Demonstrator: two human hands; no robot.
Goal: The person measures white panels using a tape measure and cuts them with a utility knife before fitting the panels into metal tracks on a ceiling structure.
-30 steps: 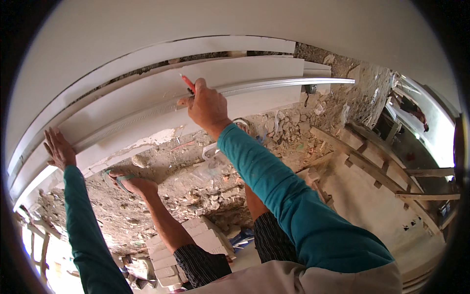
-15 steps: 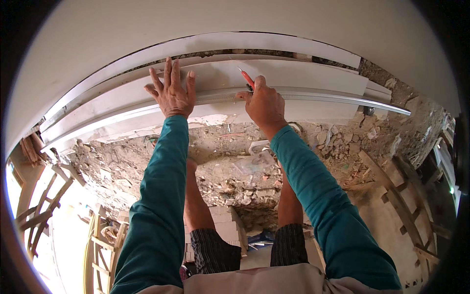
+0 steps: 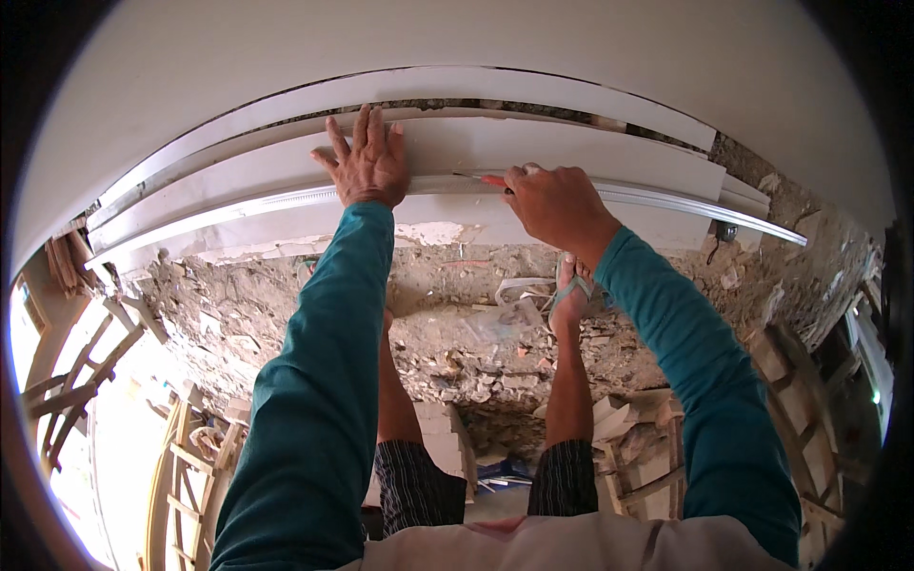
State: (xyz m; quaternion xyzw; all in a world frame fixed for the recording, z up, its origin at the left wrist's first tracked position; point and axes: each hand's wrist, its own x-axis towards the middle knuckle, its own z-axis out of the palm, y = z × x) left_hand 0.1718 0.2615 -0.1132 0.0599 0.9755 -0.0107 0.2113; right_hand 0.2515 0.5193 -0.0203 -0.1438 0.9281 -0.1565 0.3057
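Observation:
My left hand (image 3: 369,169) lies flat with its fingers spread, pressing on a long shiny metal profile (image 3: 685,204) and the white board (image 3: 590,150) beneath it. In my right hand (image 3: 566,207) is a slim red utility knife (image 3: 493,180). Its thin tip points left and lies low along the far edge of the profile, between the two hands. My fingers hide most of the knife's handle. Toward me, a strip of the board shows past the profile, and its near edge is chipped and ragged.
Another long white strip (image 3: 314,103) lies farther off by the pale wall (image 3: 476,33). Rubble (image 3: 447,366) covers the ground around my sandalled feet (image 3: 569,303). Wooden frames (image 3: 195,476) stand at lower left and right. A small dark object (image 3: 725,231) sits by the profile's right end.
My right hand has turned and lowered the knife from pointing up and away to lying leftward along the profile. My left hand still presses flat, slightly farther right in view.

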